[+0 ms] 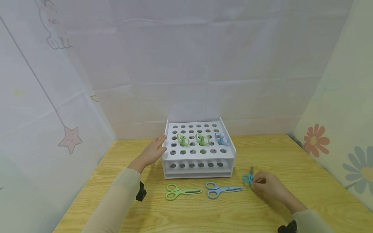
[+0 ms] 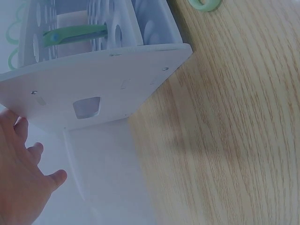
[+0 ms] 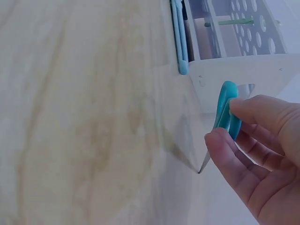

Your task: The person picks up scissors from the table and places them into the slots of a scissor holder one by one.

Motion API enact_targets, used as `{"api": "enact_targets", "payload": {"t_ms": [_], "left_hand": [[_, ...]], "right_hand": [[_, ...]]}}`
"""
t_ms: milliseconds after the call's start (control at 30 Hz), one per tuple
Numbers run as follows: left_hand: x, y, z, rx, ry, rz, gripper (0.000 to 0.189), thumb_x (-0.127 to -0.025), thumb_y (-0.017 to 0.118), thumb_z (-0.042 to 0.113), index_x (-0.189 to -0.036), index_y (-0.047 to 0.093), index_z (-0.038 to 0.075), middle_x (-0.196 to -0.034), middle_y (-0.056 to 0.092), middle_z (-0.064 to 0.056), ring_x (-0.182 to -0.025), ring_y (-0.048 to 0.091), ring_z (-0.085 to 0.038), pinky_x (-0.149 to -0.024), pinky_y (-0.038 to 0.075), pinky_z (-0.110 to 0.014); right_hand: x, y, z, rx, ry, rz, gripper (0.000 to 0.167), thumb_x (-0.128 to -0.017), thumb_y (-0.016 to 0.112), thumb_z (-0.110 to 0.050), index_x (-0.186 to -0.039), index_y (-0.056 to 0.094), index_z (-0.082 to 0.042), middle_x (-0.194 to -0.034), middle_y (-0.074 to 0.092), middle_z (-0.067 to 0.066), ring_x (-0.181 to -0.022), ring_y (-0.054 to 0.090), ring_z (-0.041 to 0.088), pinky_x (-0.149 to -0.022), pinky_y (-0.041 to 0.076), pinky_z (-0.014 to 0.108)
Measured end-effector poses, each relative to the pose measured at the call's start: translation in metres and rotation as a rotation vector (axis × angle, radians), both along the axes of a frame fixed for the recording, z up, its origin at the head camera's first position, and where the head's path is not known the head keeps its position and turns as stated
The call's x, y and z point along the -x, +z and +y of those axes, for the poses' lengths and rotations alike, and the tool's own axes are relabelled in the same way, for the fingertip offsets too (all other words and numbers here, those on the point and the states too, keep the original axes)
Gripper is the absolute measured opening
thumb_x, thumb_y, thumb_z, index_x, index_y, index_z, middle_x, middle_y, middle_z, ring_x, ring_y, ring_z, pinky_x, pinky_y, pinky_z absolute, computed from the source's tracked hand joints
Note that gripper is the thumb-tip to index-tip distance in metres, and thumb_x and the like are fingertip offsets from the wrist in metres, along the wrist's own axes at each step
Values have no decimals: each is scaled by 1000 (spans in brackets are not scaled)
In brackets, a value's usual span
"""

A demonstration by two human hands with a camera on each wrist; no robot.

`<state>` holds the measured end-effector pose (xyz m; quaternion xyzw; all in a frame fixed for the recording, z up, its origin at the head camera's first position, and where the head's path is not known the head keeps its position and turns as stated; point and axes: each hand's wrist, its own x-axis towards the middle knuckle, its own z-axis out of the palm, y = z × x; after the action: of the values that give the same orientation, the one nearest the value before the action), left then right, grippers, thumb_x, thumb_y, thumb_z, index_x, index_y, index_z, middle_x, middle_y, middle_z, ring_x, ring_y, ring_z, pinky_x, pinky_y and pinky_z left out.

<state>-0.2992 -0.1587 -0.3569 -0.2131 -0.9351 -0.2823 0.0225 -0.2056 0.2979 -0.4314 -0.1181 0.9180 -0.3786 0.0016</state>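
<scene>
My right hand (image 1: pixel 269 186) pinches the turquoise handles of a small pair of scissors (image 3: pixel 228 105) between thumb and fingers; the metal blades point away from me, with their tip at the tabletop. The left hand (image 1: pixel 151 151) rests with extended fingers against the left side of a white rack (image 1: pixel 198 156) full of round holes. Three scissors stand handles-up in the rack: green scissors (image 1: pixel 183 140), another green pair (image 1: pixel 202 139) and a blue pair (image 1: pixel 221 139). In front of the rack lie green scissors (image 1: pixel 183 191) and blue scissors (image 1: pixel 223 189).
The rack stands on a wooden table (image 1: pixel 186 213) near its back edge. Behind it hangs a pale cloth (image 1: pixel 189 64), with printed side cloths to left and right. A black wrist strap (image 1: pixel 141 192) sits on the left sleeve.
</scene>
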Motion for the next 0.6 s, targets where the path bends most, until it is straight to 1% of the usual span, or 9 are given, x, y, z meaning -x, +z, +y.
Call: {"api": "enact_targets", "payload": {"t_ms": [100, 200, 267, 400, 500, 600], "left_hand": [[0, 0, 0, -4, 1, -2, 55, -97, 37, 28, -147, 22, 9, -151, 18, -8, -136, 9, -34, -104, 12, -58], [1, -1, -1, -8, 3, 4, 55, -97, 37, 29, -147, 23, 9, -151, 18, -8, -136, 8, -34, -104, 12, -57], [2, -2, -1, -9, 0, 9, 56, -97, 37, 28, -147, 23, 9, -151, 18, -9, -136, 8, -34, -104, 12, -57], [4, -3, -1, -6, -3, 14, 55, -97, 37, 28, -147, 22, 9, -151, 18, -8, -136, 8, -34, -105, 12, -55], [4, -4, -2, -6, -7, 13, 55, -97, 37, 28, -147, 22, 10, -151, 18, -7, -136, 9, -34, -106, 11, -54], [4, -4, -2, -7, -14, 16, 55, -97, 36, 28, -147, 22, 9, -151, 17, -7, -136, 9, -35, -106, 11, -55]], "right_hand": [[0, 6, 1, 33, -6, 36, 4, -85, 64, -7, -87, 63, -4, -95, 58, 9, -75, 57, 18, -59, 51, 27], [0, 13, 3, 50, -24, 64, 9, -87, 63, -11, -90, 63, -2, -99, 56, 12, -71, 58, 18, -56, 50, 30], [0, 18, 3, 53, -40, 79, 13, -88, 62, -14, -92, 62, -1, -99, 57, 13, -71, 59, 20, -56, 50, 32], [1, 31, 4, 64, -87, 83, 21, -90, 61, -17, -97, 61, 2, -90, 62, 11, -73, 62, 27, -61, 51, 38], [2, 41, 4, 53, -114, 90, 26, -91, 59, -19, -101, 61, 4, -84, 64, 8, -74, 63, 27, -67, 51, 43], [3, 50, 4, 42, -135, 113, 29, -92, 58, -22, -103, 61, 5, -84, 66, 8, -75, 65, 25, -70, 50, 48]]}}
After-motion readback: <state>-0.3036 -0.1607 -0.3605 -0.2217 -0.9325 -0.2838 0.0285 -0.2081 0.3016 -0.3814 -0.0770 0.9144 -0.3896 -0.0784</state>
